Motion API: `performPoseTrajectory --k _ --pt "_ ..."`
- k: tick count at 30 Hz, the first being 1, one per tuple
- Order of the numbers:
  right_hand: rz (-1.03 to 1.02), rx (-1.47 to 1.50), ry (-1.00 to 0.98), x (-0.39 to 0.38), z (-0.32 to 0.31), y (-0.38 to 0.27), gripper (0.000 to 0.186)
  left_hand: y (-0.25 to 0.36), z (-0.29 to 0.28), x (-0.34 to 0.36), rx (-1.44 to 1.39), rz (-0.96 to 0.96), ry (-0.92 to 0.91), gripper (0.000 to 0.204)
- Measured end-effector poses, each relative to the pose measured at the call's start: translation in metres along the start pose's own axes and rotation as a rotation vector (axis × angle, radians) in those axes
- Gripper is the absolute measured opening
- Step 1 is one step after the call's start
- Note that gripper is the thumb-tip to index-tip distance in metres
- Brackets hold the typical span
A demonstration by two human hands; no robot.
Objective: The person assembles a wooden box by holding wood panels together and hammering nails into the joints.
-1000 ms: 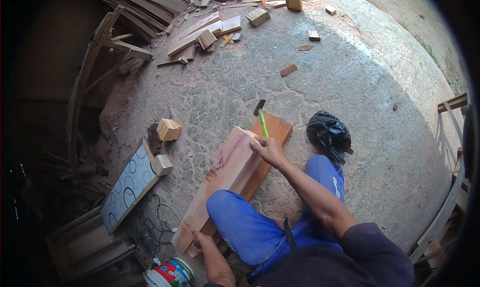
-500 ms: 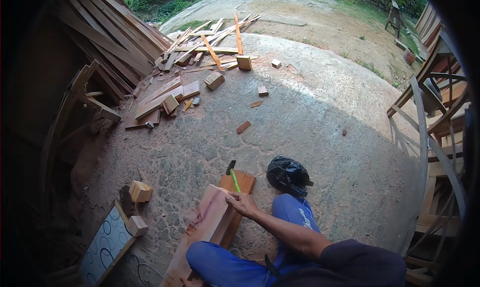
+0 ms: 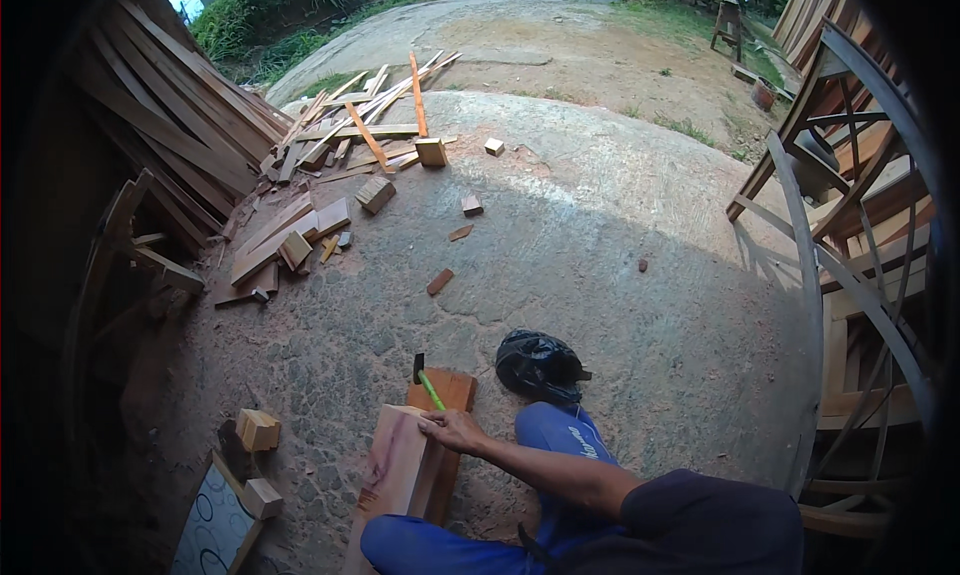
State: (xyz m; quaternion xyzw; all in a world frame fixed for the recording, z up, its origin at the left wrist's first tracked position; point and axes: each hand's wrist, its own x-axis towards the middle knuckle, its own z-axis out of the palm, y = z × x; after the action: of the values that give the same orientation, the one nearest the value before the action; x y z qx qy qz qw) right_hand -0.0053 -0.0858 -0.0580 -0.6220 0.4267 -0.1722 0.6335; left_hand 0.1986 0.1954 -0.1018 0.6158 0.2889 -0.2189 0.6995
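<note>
A thick, pinkish-cream wooden beam (image 3: 395, 455) slants up from beneath my blue-clad leg. My right hand (image 3: 455, 431) grips its far right corner, with the fingertips at the top edge. Against the beam's right side lies a redder-brown wooden block (image 3: 450, 390), reaching farther out. A hammer (image 3: 431, 390) with a bright green handle and a dark head rests over that block's far end, its handle running down close to my right hand and partly hidden there. My left hand is out of view.
A black plastic bag (image 3: 540, 365) lies beyond my right knee. Left are wood blocks (image 3: 260, 430) and a framed, circle-patterned panel (image 3: 205, 520). Offcuts (image 3: 290, 240) and strips are heaped farther off. Planks (image 3: 165, 105) lean at the left; curved wooden frames (image 3: 800, 275) stand right.
The view has tilted up and turned right, so the scene sits lower and farther left. My left hand, at the lower edge before, has left the picture. My right hand keeps its place on the beam.
</note>
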Motion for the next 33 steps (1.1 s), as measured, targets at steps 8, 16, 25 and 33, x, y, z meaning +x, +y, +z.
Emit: performPoseTrajectory --k 8,16,25,33 --pt "-0.006 -0.013 -0.011 0.002 -0.003 0.003 0.055 -0.015 -0.012 -0.002 -0.019 -0.035 -0.049 0.068" --pt "0.009 0.097 0.019 -0.001 -0.009 -0.007 0.046 0.011 -0.145 -0.028 -0.067 -0.043 -0.061 0.068" --pt "0.049 0.110 -0.013 -0.004 -0.003 -0.011 0.043 0.012 -0.161 -0.067 -0.051 -0.062 -0.017 0.067" --pt "0.021 0.096 0.032 -0.001 -0.009 -0.009 0.044 0.011 -0.156 -0.075 -0.018 -0.075 0.008 0.066"
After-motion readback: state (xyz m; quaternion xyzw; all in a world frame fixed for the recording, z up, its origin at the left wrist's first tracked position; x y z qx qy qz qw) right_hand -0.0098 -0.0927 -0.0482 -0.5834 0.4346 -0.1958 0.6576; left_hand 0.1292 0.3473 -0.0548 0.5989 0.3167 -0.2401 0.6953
